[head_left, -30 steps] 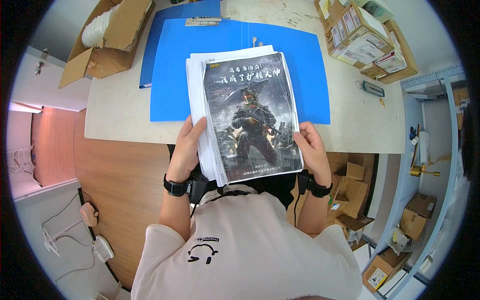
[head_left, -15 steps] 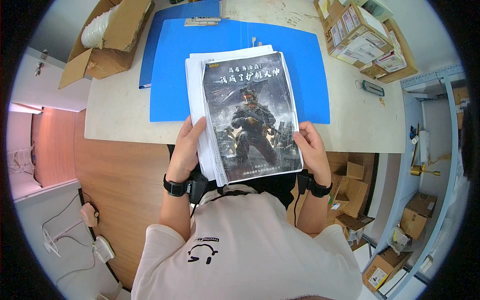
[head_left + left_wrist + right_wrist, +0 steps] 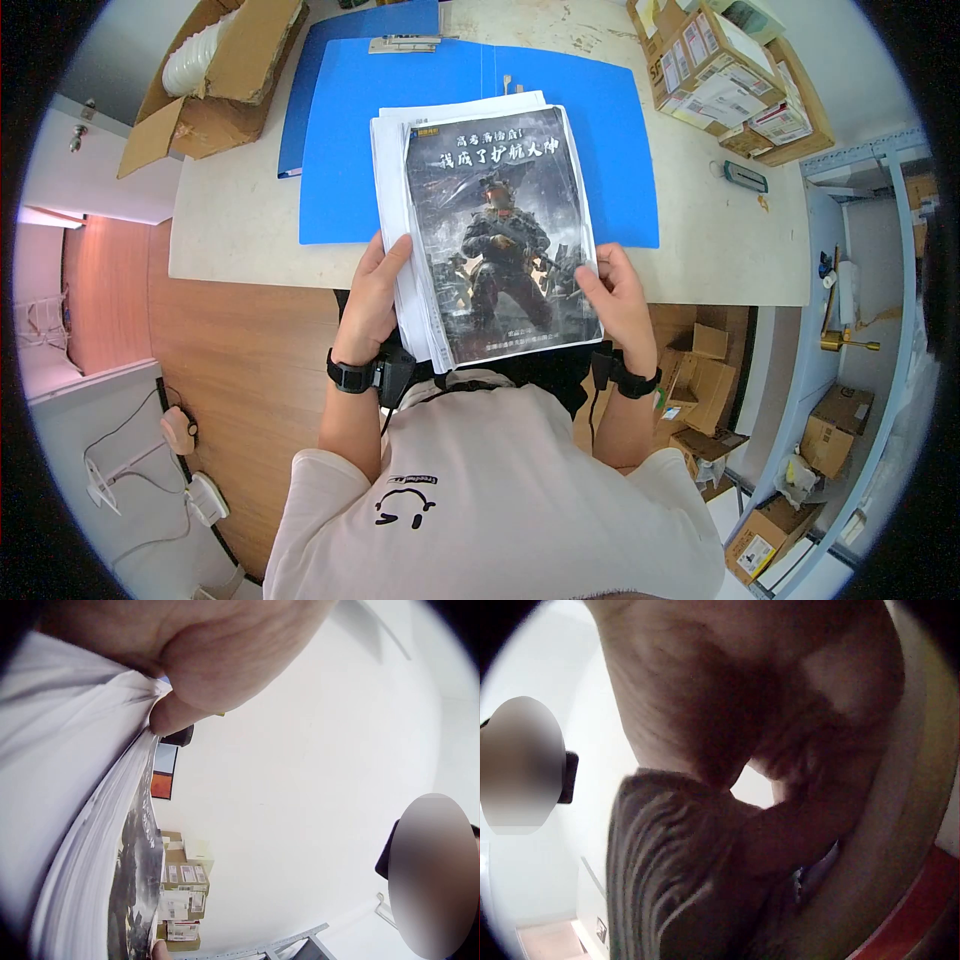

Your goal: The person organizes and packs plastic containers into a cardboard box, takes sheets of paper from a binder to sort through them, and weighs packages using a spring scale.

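A thick stack of papers (image 3: pixel 500 240), its top sheet a dark poster of a kneeling armed soldier, is held over the table's front edge. The left hand (image 3: pixel 372 300) grips its left side, thumb on top; in the left wrist view that hand (image 3: pixel 225 660) pinches the many page edges (image 3: pixel 82 855). On the right side the right hand (image 3: pixel 622 300) holds the stack, thumb lying on the poster and fingers at the edge or beneath. The right wrist view shows this hand (image 3: pixel 780 727) dark around the curved sheets (image 3: pixel 660 855).
Blue folders (image 3: pixel 340 170) with a metal clip (image 3: pixel 405 44) lie under and behind the stack on the table (image 3: pixel 720 270). An opened carton (image 3: pixel 240 90) stands back left, labelled boxes (image 3: pixel 720 75) back right, near a small green-grey object (image 3: pixel 746 177).
The right thumb has moved slightly left onto the poster, and the stack's right edge has shifted a little. The left hand has stayed in place.
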`<move>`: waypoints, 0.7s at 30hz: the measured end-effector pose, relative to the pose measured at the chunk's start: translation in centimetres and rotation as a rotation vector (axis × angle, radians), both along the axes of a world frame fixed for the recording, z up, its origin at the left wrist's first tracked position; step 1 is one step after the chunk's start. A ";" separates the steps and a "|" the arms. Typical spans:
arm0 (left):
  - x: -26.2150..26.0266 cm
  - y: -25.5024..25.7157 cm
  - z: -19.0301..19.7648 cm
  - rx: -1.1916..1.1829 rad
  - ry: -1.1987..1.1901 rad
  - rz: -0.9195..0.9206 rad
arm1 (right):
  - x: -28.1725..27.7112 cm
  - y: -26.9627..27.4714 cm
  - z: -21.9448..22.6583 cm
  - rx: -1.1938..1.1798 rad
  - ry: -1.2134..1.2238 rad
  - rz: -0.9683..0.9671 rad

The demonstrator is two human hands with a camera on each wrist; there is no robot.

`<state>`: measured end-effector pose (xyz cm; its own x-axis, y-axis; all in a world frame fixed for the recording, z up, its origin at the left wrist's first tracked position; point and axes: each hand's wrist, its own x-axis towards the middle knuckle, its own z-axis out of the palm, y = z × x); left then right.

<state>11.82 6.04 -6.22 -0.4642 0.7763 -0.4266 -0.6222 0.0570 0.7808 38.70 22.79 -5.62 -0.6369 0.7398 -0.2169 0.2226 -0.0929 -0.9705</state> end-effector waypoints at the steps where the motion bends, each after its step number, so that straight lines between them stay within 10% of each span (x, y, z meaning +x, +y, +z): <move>1: 0.0 0.0 0.1 -0.008 0.000 -0.013 | -0.1 -0.1 0.0 0.052 -0.071 -0.002; 8: -1.4 -0.9 -0.4 -0.017 -0.004 -0.012 | 0.0 -0.8 0.7 0.053 -0.278 -0.021; 10: -1.2 -0.7 -0.8 0.027 -0.025 -0.024 | 1.6 -0.1 0.0 -0.094 0.117 -0.173; 21: 0.1 -3.1 1.2 0.055 -0.069 0.059 | 9.0 7.6 0.2 0.106 0.071 -0.470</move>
